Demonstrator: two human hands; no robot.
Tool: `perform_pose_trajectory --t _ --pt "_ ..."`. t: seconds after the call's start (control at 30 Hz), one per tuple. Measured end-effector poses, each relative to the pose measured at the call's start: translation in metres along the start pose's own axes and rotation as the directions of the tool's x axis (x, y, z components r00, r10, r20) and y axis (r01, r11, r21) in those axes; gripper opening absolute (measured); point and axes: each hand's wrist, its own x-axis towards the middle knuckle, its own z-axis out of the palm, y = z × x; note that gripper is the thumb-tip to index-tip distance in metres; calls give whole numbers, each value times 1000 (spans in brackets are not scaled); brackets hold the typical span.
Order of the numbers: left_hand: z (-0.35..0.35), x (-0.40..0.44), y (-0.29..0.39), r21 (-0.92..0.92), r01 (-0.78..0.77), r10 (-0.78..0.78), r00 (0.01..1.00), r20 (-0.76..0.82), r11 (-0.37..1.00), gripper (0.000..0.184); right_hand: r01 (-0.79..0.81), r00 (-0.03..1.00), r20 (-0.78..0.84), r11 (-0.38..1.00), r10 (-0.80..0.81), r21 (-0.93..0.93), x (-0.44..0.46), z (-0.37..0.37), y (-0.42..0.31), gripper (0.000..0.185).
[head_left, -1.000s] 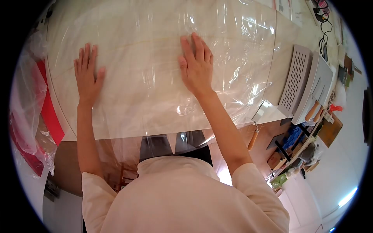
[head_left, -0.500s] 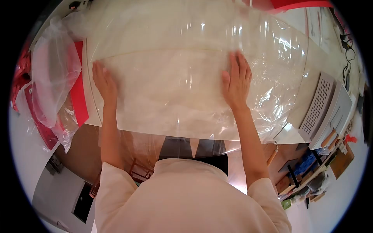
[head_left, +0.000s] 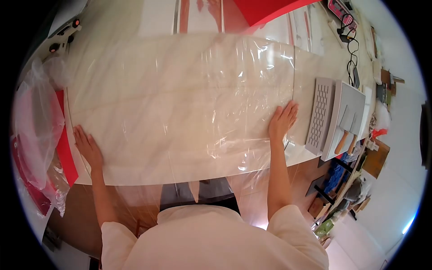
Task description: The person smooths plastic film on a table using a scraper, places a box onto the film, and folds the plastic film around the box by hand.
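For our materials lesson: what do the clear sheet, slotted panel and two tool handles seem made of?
Clear sheet: likely glossy plastic; light glints along wrinkles.
Slotted panel: perhaps matte painted metal, given crisp slots, or plastic.
Tool handles: probably smooth wood, by orange-brown colour.

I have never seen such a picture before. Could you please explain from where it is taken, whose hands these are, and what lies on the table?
There is no machine here: these are a person's own bare hands. One camera, worn on the head, looks forward and down, so the wearer's arms and sleeves also show.

A clear plastic sheet is spread over a pale table and hangs past its near edge. The left hand and right hand appear to rest on it, wide apart, palms down. Neither holds anything.

On the right are a slotted panel and two wooden-handled tools; something red lies at the far side.
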Motion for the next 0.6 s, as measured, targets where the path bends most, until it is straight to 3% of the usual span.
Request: perform_pose_trajectory --t 0.33,0.4,0.47,0.53,0.6 --pt "3 -1 -5 19 -27 27 1000 7 999 56 28 999 -20 998 -27 63 14 -5 27 64" --pt "-2 -1 -6 -15 -65 65 998 -8 998 56 30 997 -70 989 -21 143 29 -20 26 64" --pt "-1 -1 -6 -13 -62 62 998 -2 998 56 20 992 -127 997 -11 72 59 -20 40 65" --pt "-1 1 -9 -25 -80 80 997 -14 996 55 -147 989 -10 989 147 16 85 -34 31 60" --pt "4 2 -16 -35 -95 94 995 -29 995 56 -169 983 86 984 163 62 103 -45 20 53"
